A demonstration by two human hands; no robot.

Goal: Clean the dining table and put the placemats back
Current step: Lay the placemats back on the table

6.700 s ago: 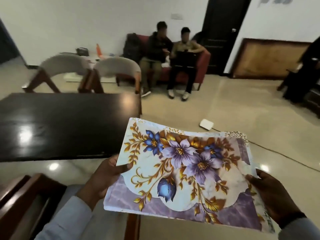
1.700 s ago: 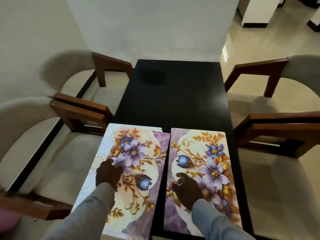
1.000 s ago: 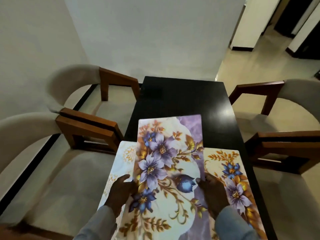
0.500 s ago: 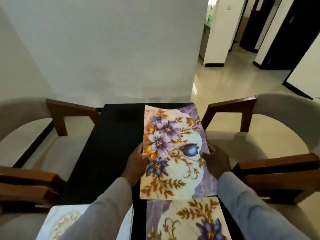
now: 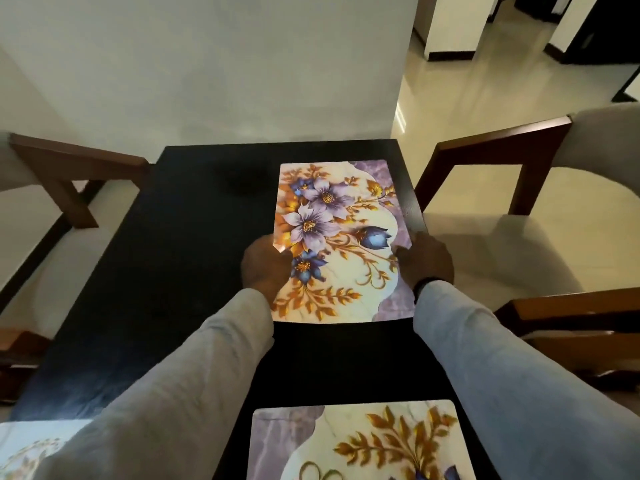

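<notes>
While both hands, left hand (image 5: pixel 265 268) and right hand (image 5: pixel 427 261), hold a flowery placemat (image 5: pixel 341 242) by its sides over the far right of the black table (image 5: pixel 173 244), chairs (image 5: pixel 540 202) stand beside it and a white wall (image 5: pixel 225 64) behind.

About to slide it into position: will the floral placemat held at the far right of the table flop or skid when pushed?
The placemat probably stays fairly stiff: held by both hands, it keeps flat with straight edges. It looks thin and light. On the glossy table it likely skids easily.
</notes>
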